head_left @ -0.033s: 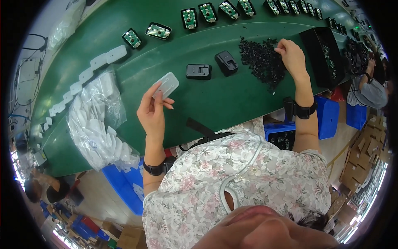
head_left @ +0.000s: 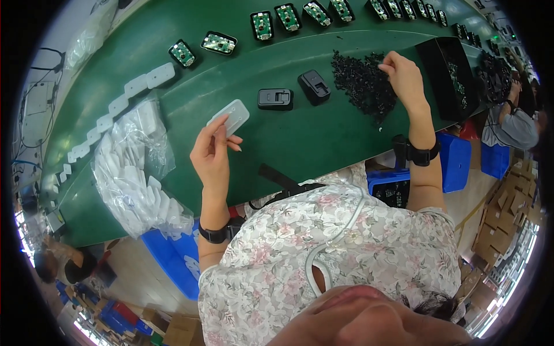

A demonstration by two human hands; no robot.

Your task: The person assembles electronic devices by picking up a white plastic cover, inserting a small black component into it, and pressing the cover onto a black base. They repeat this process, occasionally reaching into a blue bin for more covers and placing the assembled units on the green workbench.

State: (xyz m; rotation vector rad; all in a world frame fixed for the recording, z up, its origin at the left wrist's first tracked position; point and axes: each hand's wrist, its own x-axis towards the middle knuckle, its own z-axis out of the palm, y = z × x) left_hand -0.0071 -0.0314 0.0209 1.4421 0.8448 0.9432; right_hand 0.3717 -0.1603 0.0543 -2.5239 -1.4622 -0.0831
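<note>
Left hand (head_left: 212,154): raised over the near part of the green tabletop (head_left: 300,138), thumb and fingers pinched on the lower end of a flat white plastic cover (head_left: 229,116); the cover's near end is hidden behind the fingers.

Right hand (head_left: 404,74): at the far right of the tabletop, fingertips bent down into a pile of small black parts (head_left: 360,83). Whether a part is pinched cannot be told; the fingertips are hidden against the pile. Single pieces are too small to make out.

Two black housings (head_left: 294,93): between the hands, towards the far edge, lying close together but apart.

Black tray (head_left: 447,75): just right of the pile, contents dark and unreadable.

Row of green circuit boards in black frames (head_left: 262,26): along the far edge, bending with the lens and shrinking toward the right rim until indistinct.

Clear bag of white covers (head_left: 135,179): at the left end, near edge, with a line of loose white covers (head_left: 133,89) beyond it.

Black wristbands on both wrists. Another person's arm (head_left: 511,118) shows at the right rim, cut off.

Against the earlier frame: nothing on the tabletop has shifted; both hands keep the same places and the same hold.
</note>
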